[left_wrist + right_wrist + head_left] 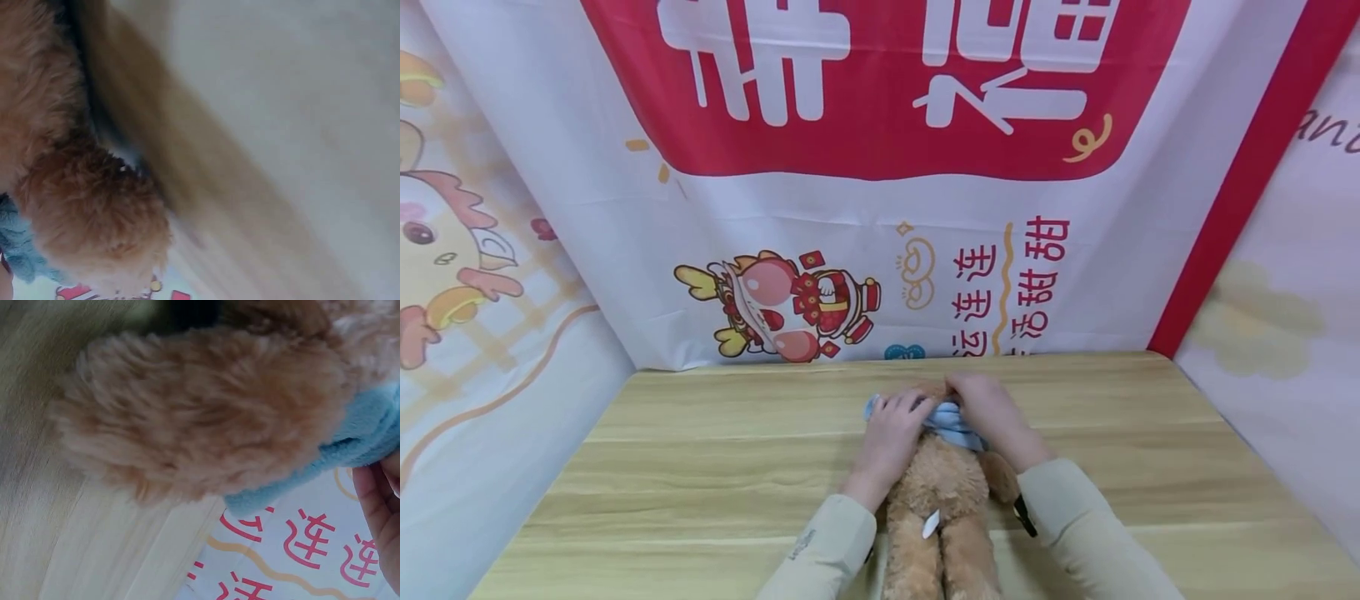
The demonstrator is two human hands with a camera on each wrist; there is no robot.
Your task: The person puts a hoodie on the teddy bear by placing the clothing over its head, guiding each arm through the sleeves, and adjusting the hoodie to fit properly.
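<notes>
A brown plush toy (943,479) lies on the wooden table, its legs toward the near edge and a small white tag on its lower body. Light blue fleece cloth (951,427) is bunched around its upper end. My left hand (891,429) grips the cloth's left side, its fingers bent over the top. On the other side my right hand (992,412) holds the cloth near its upper edge; in the right wrist view its fingers (374,503) pinch the blue fabric (362,434). The toy's head is mostly hidden by the hands and cloth. Furry limbs (94,212) fill much of both wrist views.
The wooden table (715,467) extends to both sides of the toy. A printed white and red banner (880,208) hangs right behind its back edge. Printed cloth walls (1285,350) stand at the left and right.
</notes>
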